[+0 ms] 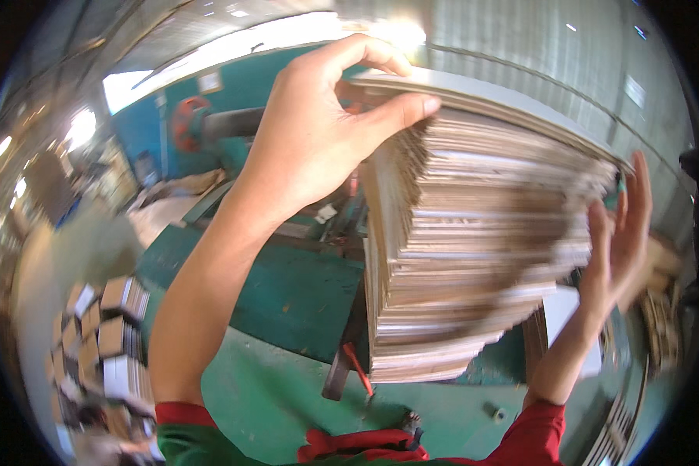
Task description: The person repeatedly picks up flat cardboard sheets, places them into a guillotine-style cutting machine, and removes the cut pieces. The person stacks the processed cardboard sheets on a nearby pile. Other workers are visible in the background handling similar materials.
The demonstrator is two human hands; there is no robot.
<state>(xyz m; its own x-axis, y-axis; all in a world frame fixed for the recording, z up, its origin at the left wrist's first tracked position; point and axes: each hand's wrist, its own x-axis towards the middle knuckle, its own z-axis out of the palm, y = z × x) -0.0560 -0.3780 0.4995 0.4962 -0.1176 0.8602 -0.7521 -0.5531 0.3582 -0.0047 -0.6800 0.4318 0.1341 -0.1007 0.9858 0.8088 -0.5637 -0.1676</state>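
A tall stack of cardboard sheets (474, 256) rises in front of me, its edges brown and white and partly blurred. My left hand (318, 116) pinches the near left corner of the top sheets (505, 101), thumb along the edge and fingers over the top. At the stack's right end is my right hand (621, 233), slightly smeared by motion. Its fingers are stretched upward beside the top sheets' corner, with the thumb apart from them near the stack's side. Whether the right fingertips press on the cardboard is hard to see.
Behind the stack stands a green machine table (287, 303) with a dark bar. A red-handled tool (357, 369) lies left of the stack's base. Bundles of cardboard pieces (113, 334) sit on the floor at left. Wooden pallets (660, 330) stand at right.
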